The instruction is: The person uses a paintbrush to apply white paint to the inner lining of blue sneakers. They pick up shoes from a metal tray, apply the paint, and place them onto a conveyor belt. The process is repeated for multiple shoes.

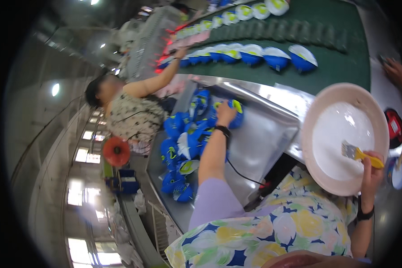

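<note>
My left hand (226,113) reaches into a metal tray (259,129), its fingers closed on a blue and yellow-green piece that looks like a shoe upper (237,117). Beside it lies a heap of similar blue shoe uppers (174,154), some showing white. On my right, my right hand (371,175) grips the yellow handle of a flat paintbrush (364,157). The bristles hang over a round pinkish basin (315,175) with white liquid (339,129) in it; whether they touch the liquid I cannot tell.
A green conveyor belt (350,67) beyond the tray carries rows of blue-and-white uppers (277,58). Another person (134,105) reaches over it at the left. A co-worker's hand (395,71) shows at far right, above a red and black object (394,128). A cable (243,176) crosses the tray.
</note>
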`<control>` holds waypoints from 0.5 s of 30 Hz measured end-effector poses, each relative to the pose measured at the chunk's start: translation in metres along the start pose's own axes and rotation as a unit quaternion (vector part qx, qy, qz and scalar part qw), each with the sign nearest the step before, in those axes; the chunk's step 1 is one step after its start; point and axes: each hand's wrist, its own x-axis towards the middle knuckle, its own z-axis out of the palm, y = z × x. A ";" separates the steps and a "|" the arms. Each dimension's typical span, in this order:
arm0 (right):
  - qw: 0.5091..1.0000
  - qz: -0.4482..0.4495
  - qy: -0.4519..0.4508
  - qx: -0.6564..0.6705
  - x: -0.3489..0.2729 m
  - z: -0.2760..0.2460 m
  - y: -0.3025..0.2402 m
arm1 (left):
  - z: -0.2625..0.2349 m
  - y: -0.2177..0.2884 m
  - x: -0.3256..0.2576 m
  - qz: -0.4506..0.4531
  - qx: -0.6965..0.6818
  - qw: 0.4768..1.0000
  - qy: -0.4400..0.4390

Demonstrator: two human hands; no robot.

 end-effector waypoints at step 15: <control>0.910 -0.075 -0.339 -0.227 0.035 0.059 -0.072 | -0.036 0.092 -0.106 0.389 -0.290 0.874 -0.002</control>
